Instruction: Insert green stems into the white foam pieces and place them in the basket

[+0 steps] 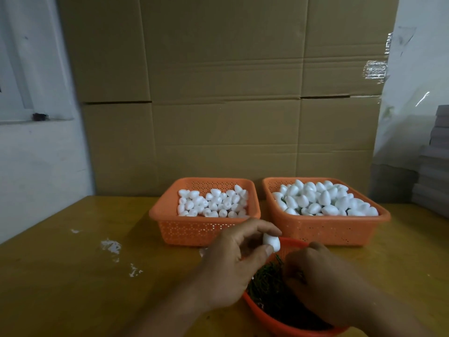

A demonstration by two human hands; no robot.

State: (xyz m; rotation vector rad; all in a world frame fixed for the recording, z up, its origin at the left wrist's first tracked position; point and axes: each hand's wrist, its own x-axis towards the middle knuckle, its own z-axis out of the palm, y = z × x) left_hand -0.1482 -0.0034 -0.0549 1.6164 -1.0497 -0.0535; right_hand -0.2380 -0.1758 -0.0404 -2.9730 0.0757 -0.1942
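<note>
Fingers and thumb of the left hand [233, 263] pinch one white foam piece [271, 242], its long axis near upright, over the round bowl [291, 330]. Right hand [323, 283] reaches into the green stems [264, 288]; its grip is not visible. Two orange baskets [194, 229] of foam pieces stand behind.

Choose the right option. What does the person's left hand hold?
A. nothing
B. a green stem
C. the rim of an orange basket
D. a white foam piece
D: the left hand pinches one white foam piece between thumb and fingers, above the round bowl of green stems.
</note>
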